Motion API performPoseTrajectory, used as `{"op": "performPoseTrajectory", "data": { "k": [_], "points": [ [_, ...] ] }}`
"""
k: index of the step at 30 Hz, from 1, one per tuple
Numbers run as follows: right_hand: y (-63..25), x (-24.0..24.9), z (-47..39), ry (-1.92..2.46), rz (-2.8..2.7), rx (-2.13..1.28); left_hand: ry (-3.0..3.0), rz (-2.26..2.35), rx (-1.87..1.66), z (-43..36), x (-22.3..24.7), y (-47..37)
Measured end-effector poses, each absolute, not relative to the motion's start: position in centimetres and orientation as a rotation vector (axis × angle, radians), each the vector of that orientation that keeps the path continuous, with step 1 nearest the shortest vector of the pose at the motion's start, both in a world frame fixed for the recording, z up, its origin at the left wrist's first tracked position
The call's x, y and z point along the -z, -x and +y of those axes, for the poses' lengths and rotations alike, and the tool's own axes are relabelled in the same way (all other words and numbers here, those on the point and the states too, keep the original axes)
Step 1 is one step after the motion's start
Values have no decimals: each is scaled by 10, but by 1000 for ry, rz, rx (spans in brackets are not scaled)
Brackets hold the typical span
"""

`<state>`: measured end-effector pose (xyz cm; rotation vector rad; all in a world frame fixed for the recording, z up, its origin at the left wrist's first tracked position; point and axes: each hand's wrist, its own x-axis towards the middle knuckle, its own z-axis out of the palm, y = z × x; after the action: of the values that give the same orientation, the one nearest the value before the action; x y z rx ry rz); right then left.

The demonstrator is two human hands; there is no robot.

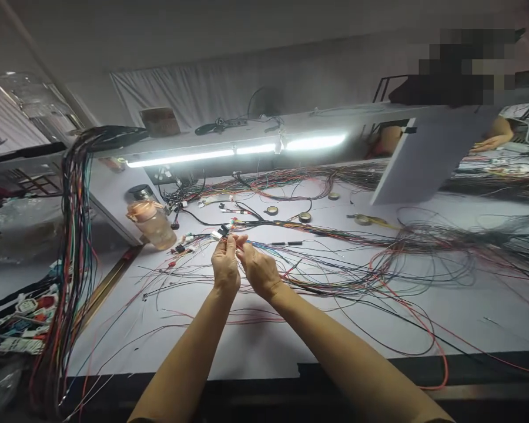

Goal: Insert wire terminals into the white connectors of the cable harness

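Both hands, left hand (225,265) and right hand (259,270), pinched thin wires (264,247) beside a white connector (217,234) above the tabletop (255,346); seating a wire probably demanded careful alignment.

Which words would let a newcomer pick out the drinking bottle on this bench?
Start at the long white fluorescent strip light above the white worktable. Below its left end stands a translucent peach plastic bottle with a black cap. It is the only upright container among loose coloured wires.
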<state>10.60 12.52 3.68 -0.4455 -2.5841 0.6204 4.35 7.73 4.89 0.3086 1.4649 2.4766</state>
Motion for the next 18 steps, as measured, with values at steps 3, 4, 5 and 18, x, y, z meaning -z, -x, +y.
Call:
{"op": "performPoseTrajectory", "data": {
  "k": [3, 4, 5, 18],
  "points": [
    [-114, -27, 131, 419, -2660, -630, -301, 1441, -2442, 71, -38, -43],
    [-116, -24, 133, 413, -2674, -650, -306, 1422, -2414, 68, -35, -42],
    [-118, -23, 135, 404, -2686, -669, -317, 1398, -2383, 65, -32, -41],
    [-131, -24, 142, 155, -2484, -846, -97, 1138, -2363, 37, -28, -29]
  ]
}}
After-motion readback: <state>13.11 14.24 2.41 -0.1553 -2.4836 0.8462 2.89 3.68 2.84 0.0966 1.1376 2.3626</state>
